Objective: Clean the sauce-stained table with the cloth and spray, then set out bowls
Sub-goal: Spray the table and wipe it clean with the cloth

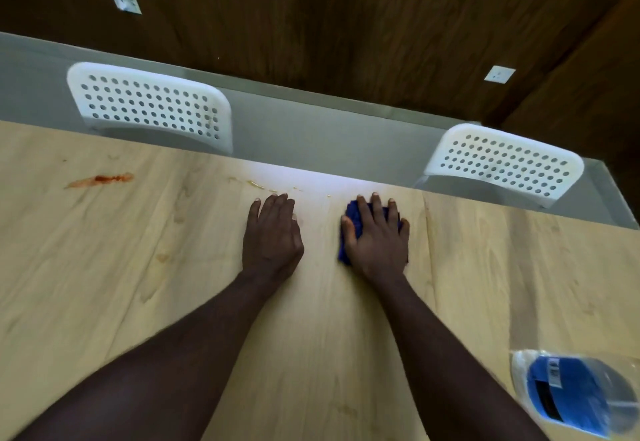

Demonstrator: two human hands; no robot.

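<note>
A light wooden table [138, 267] fills the lower view. My right hand [377, 236] lies flat, fingers spread, pressing a blue cloth [350, 213] onto the tabletop near the far edge. Only the cloth's edges show around the hand. My left hand [273, 232] rests palm-down on the bare wood a little to the left, fingers straight. A red sauce smear [102, 179] lies at the far left of the table. Small yellowish droplets [256, 184] and faint streaks sit near the far edge, just beyond my left hand.
Two white perforated chairs stand behind the table, one at left [149, 108] and one at right [502, 163]. A clear plastic bottle with a blue label [575, 395] lies blurred at the lower right. A dark wood wall rises behind.
</note>
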